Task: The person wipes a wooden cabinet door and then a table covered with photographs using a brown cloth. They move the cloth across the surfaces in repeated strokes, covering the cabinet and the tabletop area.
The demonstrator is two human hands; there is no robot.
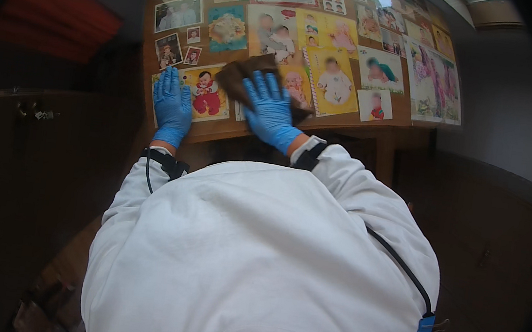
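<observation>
My left hand [172,107], in a blue disposable glove, lies flat with its fingers side by side near the front left corner of a wooden desk [210,130]. It rests over the left part of a yellow photo print [221,106] and holds nothing. My right hand [270,109], gloved the same way, is spread palm down on a brown cloth [237,75], pressing it against the desktop near the front edge. The cloth is bunched and partly hidden under the hand. Around both hands many photos, such as a teal-backed print [227,28], lie spread over the desktop, seemingly under a clear cover.
A dark cabinet [14,145] with a padlock [45,114] stands at the left, below red fabric [55,15]. Further prints, one large [433,82], reach the desk's right side. A pale wall [497,105] is at the right. A black cable [404,257] runs along my right sleeve.
</observation>
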